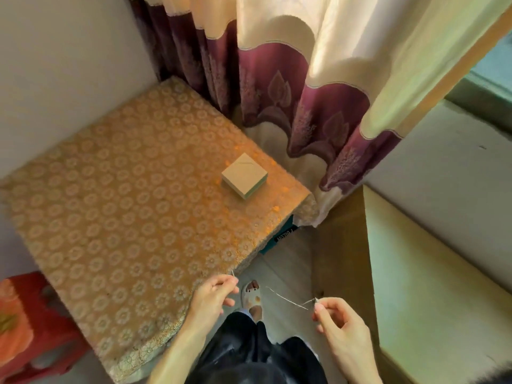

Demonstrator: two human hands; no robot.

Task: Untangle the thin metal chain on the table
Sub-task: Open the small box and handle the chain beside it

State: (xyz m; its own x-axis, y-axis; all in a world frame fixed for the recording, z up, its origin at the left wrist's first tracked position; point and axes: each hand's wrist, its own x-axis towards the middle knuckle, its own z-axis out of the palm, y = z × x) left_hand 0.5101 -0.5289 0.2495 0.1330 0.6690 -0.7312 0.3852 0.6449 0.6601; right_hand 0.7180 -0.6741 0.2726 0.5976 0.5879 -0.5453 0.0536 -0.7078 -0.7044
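Both hands work low in the view, around 6 o'clock, off the near edge of the tabletop (116,189). The left hand (214,293) has its fingers curled, and thumb and forefinger pinch one end of the chain (287,298), a short bit of which sticks up past the fingertips toward 12 o'clock. The right hand (340,320), at 3 o'clock from the left, pinches the other end between thumb and forefinger, its remaining fingers loosely bent.

The chain is in the air between the two hands, not on the tabletop. It runs as a fine, slack line over the floor and a sandalled foot (252,297). The stretch nearest the left hand is too thin to trace. Near the right hand it makes a small kink.

The tabletop wears a golden lace cloth with a flower pattern. A small cardboard box (244,176), closed, sits on it toward the far right corner, at 12 o'clock from the hands. A cream and maroon curtain (291,79) hangs beyond the box, and a red stool (30,328) stands at 9 o'clock from the hands.
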